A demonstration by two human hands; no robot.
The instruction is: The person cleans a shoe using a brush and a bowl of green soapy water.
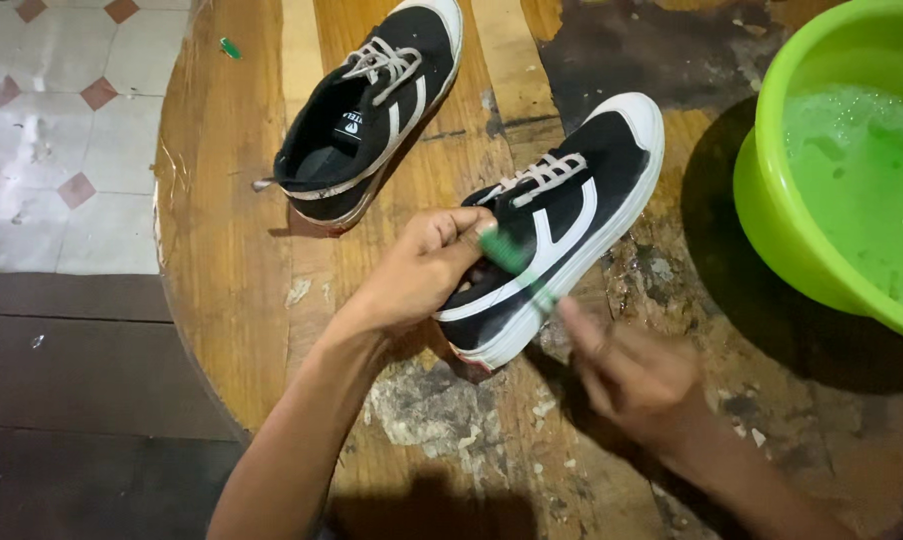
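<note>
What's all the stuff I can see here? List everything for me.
Shoe being cleaned: one, black with white stripes and sole, mid-table.
Second shoe: one, same colours, further back, untouched.
Brush: one, green, blurred, against the near shoe's side.
Basin: one, bright green, foamy water inside, right edge.
Table: one, worn brown wood.
Small green scrap: one, table's far left edge.
Floor: pale tiles, reddish diamonds.
Left hand: grips the near shoe's opening.
Right hand: holds the brush.
</note>
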